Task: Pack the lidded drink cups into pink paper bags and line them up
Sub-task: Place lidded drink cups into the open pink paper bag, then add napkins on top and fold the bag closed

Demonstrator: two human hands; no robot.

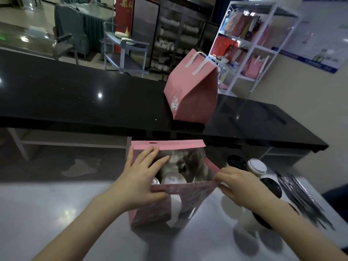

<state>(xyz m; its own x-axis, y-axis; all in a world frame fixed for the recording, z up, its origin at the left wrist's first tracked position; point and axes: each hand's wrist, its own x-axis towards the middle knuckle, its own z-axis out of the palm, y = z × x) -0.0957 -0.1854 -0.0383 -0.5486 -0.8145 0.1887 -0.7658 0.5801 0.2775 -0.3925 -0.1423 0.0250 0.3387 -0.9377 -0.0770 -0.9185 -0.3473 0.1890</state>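
Note:
An open pink paper bag [162,210] stands on the grey worktop in front of me, with white-lidded cups [173,178] visible inside. My left hand [143,178] grips the bag's near rim at the left, thumb outside and fingers reaching into the mouth. My right hand [237,185] pinches the right corner of the same rim. A second pink bag [192,93], folded closed with white handles, stands on the black counter beyond. To the right of the open bag stand more cups: one with a white lid [257,166] and others with black lids [271,186].
The black counter [75,102] runs across the view behind the worktop [56,204]. A bundle of dark wrapped straws [301,196] lies at the right. A white shelf rack [250,46] with more bags stands at the back right.

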